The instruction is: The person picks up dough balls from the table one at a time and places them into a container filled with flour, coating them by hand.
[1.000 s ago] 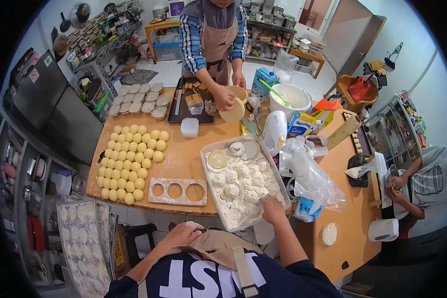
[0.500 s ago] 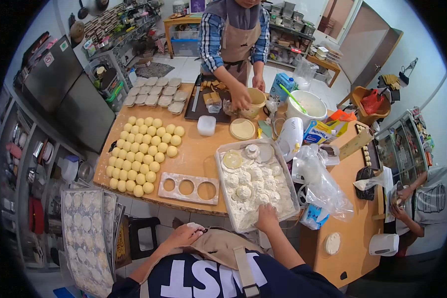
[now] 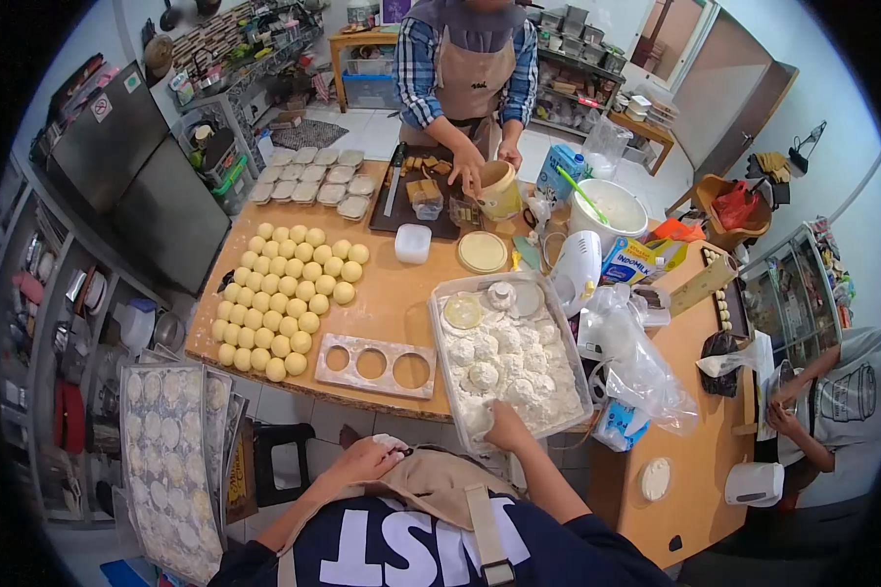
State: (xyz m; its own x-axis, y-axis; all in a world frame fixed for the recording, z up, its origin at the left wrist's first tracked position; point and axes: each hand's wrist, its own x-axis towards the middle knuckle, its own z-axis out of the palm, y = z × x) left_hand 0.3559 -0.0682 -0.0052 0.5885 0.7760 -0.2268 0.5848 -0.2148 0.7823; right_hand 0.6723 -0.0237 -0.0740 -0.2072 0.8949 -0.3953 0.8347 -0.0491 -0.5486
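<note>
My right hand [image 3: 506, 428] is at the near edge of a clear plastic tray [image 3: 583, 411] of white flour [image 3: 548, 391], its fingers drawn together against the flour. Whatever they grip is hidden. Several flour-coated balls [image 3: 483, 375] sit in the tray, with a round yellowish disc [image 3: 462, 310] and a small floury jar [image 3: 502, 294] at its far end. Down by my apron [image 3: 431, 474], my left hand [image 3: 370, 458] is curled, with white on its fingertips; I cannot make out what it holds. A floury board with three round holes [image 3: 336, 382] lies left of the tray.
Rows of yellow dough balls [image 3: 289, 289] cover the table's left side, with filled cups [image 3: 308, 176] behind. Across the table a person [image 3: 470, 78] handles a tub [image 3: 500, 196]. A hand mixer [image 3: 576, 269] and plastic bag [image 3: 636, 352] crowd the right. Another person [image 3: 842, 391] works far right.
My right hand has shifted left along the tray's near edge, its fingers turned leftward. My left hand stays put. The person opposite has tilted the tub.
</note>
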